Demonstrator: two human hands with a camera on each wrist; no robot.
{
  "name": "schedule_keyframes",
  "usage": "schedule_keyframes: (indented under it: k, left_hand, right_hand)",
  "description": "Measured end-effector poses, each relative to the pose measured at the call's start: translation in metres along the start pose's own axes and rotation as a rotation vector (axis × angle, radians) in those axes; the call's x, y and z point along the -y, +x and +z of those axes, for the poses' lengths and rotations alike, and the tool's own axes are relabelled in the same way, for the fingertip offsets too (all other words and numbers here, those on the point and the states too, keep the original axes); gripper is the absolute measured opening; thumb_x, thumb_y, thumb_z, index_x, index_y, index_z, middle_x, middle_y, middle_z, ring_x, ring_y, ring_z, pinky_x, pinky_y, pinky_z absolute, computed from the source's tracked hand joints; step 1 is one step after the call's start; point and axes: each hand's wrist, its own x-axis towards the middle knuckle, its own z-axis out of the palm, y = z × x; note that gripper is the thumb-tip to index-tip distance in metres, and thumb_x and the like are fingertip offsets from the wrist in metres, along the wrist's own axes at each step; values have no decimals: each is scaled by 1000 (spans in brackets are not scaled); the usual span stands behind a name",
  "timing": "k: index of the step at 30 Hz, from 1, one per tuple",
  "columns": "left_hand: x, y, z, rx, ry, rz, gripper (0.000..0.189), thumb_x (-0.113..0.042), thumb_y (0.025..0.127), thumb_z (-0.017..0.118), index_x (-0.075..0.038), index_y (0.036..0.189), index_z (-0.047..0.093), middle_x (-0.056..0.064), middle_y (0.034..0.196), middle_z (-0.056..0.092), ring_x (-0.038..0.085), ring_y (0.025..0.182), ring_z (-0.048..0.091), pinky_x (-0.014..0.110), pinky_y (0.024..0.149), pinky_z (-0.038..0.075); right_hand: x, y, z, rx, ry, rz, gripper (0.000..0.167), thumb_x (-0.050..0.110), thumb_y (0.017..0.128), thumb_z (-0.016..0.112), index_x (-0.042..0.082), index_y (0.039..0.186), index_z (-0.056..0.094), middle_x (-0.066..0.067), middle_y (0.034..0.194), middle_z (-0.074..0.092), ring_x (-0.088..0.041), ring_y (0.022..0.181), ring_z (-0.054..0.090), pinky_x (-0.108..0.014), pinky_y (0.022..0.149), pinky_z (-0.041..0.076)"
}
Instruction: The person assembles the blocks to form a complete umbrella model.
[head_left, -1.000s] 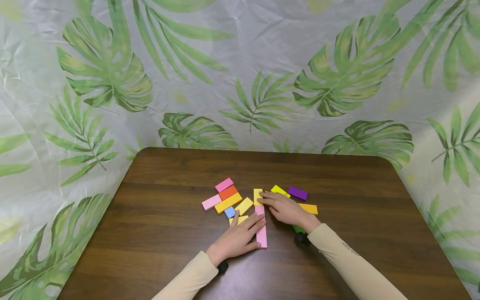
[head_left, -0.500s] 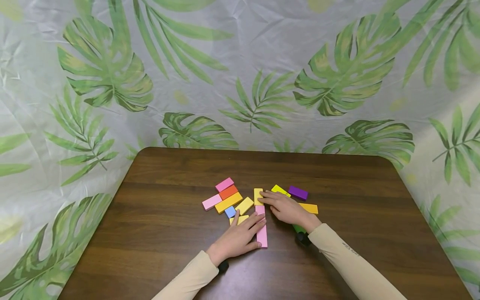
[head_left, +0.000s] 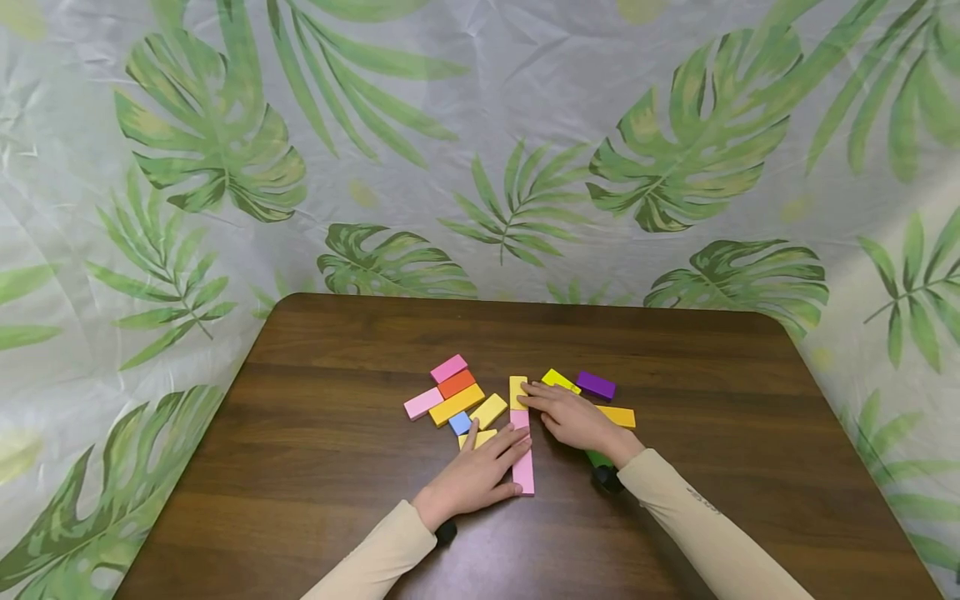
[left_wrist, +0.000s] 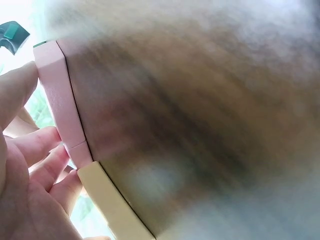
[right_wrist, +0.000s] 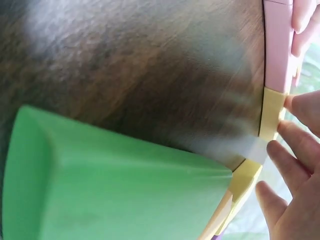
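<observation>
A column of blocks lies at the middle of the table: a pale yellow block (head_left: 517,392) at its far end, then a pink block (head_left: 520,419) and a longer-looking pink block (head_left: 523,475) nearer the person. My left hand (head_left: 468,479) reaches over from the left, its fingers extended, fingertips and thumb touching the side of the pink blocks. Under its index finger a pale yellow block (head_left: 477,437) is partly hidden. From the right, my right hand (head_left: 577,417) touches the column's yellow block with extended fingertips. In the right wrist view a green block (right_wrist: 130,185) looms close.
Left of the column lie pink (head_left: 448,368), red (head_left: 456,383), orange (head_left: 456,405), light pink (head_left: 423,403), blue (head_left: 460,423) and pale yellow (head_left: 489,411) blocks. Beyond the right hand are bright yellow (head_left: 559,379), purple (head_left: 596,385) and orange (head_left: 618,417) blocks.
The column's far yellow block and the right fingertips on it have shifted very slightly to the right. The left hand stays in place.
</observation>
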Motion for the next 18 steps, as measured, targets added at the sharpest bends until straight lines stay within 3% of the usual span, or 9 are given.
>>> schedule_keyframes:
  k: [18]
  left_hand:
    - [1, 0, 1, 5, -2, -6, 65, -45, 94, 56, -12, 148, 39, 0, 154, 30, 17, 141, 25, 63, 107, 13]
  right_hand:
    - [-2, 1, 0, -7, 2, -27, 40, 5, 93, 54, 2, 133, 56, -14, 144, 44, -33, 134, 37, -52, 107, 29]
